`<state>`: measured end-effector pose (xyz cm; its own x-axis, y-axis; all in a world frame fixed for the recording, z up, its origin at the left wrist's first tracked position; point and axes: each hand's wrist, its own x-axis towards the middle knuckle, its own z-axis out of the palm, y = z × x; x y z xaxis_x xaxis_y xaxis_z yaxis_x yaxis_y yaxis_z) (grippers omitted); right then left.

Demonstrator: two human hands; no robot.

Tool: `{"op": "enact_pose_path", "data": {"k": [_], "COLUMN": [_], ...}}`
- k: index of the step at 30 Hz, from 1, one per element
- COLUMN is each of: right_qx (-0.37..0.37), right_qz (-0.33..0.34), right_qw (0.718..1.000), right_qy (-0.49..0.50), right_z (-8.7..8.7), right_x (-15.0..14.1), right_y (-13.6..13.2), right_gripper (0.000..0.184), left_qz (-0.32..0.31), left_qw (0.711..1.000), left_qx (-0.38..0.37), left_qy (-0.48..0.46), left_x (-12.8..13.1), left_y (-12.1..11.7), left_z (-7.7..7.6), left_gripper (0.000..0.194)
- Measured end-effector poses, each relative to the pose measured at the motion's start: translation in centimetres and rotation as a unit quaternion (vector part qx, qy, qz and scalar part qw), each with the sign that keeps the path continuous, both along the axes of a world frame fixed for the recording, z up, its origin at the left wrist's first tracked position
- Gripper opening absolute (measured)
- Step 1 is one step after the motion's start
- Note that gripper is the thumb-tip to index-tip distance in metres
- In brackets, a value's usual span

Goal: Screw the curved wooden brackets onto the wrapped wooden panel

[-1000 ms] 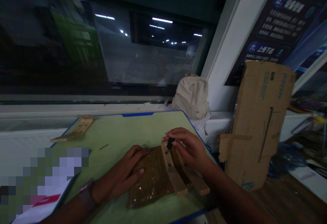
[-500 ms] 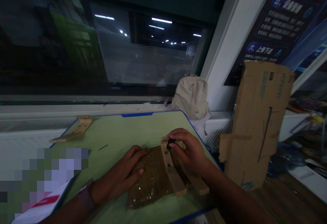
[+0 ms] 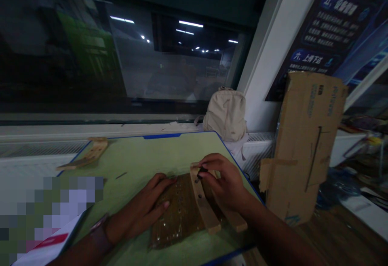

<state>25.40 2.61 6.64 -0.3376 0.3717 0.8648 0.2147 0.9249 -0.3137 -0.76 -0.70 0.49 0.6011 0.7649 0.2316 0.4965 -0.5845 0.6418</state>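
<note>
So, you're pinching a small black piece [image 3: 202, 172] between the thumb and fingers of your right hand [image 3: 226, 181], and it's sitting right over the far end of the left wooden strip [image 3: 207, 213], just beside a hole. That strip is curving toward the near side and lying across the right part of a brown wrapped block [image 3: 184, 205], with its near end sticking out past the block. The right wooden strip [image 3: 236, 219] is lying next to it, partly hiding behind your right hand. Your left hand [image 3: 144, 205] isn't grasping anything; it's resting loosely spread on the block's left part, with a watch [image 3: 100, 229] showing on that wrist.

Everything's sitting on a green tabletop [image 3: 136, 157] with blue edging. Over at the far left corner, another curved wooden piece [image 3: 91, 155] is lying, and a thin dark sliver [image 3: 121, 175] is resting between it and your left hand. Past the far right corner, a beige backpack [image 3: 226, 114] is leaning by the window [image 3: 136, 64], while a tall cardboard sheet [image 3: 306, 148] is standing on the right, below a dark poster [image 3: 324, 35].
</note>
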Motion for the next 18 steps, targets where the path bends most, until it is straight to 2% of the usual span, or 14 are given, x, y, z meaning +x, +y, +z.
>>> {"op": "enact_pose_path", "data": {"k": [2,4,11,18], "right_qx": [0.036,0.050,-0.043,0.009], "right_qz": [-0.033,-0.028,0.065,-0.013], "right_qw": [0.999,0.998,0.996,1.000], "right_qy": [0.000,-0.010,-0.046,-0.013], "right_z": [0.12,0.30,0.40,0.51], "right_x": [0.10,0.24,0.17,0.49], "right_y": [0.19,0.31,-0.45,0.45], "right_gripper": [0.019,0.020,0.028,0.017], "left_qz": [0.002,0.006,0.002,0.008], "left_qw": [1.000,1.000,1.000,1.000], "left_qx": [-0.002,-0.003,-0.001,0.002], "left_qy": [-0.002,-0.001,0.001,0.001], "left_x": [-0.05,-0.10,-0.08,-0.15], "left_y": [0.03,0.03,-0.02,0.05], "left_z": [-0.16,-0.32,-0.21,-0.37], "left_gripper": [0.051,0.050,0.053,0.052]}}
